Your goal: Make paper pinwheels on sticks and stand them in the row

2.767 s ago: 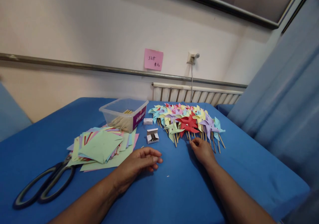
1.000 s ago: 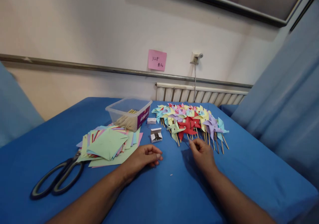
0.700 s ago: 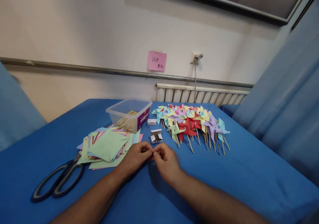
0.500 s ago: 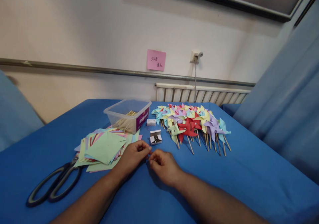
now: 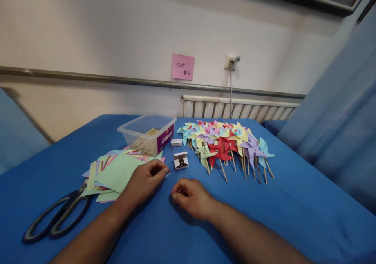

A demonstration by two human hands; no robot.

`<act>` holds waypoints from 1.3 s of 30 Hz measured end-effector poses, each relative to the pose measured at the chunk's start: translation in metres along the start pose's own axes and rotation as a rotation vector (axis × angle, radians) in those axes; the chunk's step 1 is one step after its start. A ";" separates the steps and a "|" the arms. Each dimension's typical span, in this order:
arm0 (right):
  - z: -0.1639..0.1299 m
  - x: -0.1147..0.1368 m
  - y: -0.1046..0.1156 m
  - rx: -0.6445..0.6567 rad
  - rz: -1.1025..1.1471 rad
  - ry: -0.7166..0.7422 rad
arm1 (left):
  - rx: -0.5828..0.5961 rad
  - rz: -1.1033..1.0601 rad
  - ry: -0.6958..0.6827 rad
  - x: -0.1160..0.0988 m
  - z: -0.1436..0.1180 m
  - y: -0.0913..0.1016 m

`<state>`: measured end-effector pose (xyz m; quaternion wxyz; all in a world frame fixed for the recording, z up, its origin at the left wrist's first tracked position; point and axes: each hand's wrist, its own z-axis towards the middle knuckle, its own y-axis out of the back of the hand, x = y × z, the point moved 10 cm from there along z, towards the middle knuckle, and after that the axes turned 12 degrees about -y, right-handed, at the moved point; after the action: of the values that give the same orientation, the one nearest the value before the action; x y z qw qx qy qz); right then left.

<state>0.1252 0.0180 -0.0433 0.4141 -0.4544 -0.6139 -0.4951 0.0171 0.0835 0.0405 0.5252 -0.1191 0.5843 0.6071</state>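
Near the middle of the blue-covered table, my left hand (image 5: 148, 178) is pinched closed beside the paper stack. A tiny pale sliver (image 5: 167, 175) shows at its fingertips, too small to name. My right hand (image 5: 190, 197) lies a little to the right with thumb and fingers curled together. Whatever it may hold is hidden. Just beyond both hands sits a small open box (image 5: 181, 162) with shiny metal tacks inside. Green sheets top the stack of coloured paper squares (image 5: 116, 174), partly covered by my left hand.
Large dark-handled scissors (image 5: 55, 217) lie at the left. A clear plastic tub (image 5: 141, 127) of wooden sticks stands behind the paper, beside a small closed box (image 5: 176, 142). Many coloured paper pinwheels (image 5: 220, 148) on sticks cover the back right. A wall stands behind the table.
My hands have moved apart: fingertips that were nearly touching now have a gap between them. The left hand went left; the view has shifted slightly.
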 end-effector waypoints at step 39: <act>-0.010 0.005 -0.003 0.061 -0.001 0.012 | 0.085 0.819 0.106 0.044 -0.002 0.066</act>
<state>0.1217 0.0086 -0.0375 0.4310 -0.4384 -0.6266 -0.4790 -0.0538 0.1193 0.0448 0.2140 0.1140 0.6340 0.7343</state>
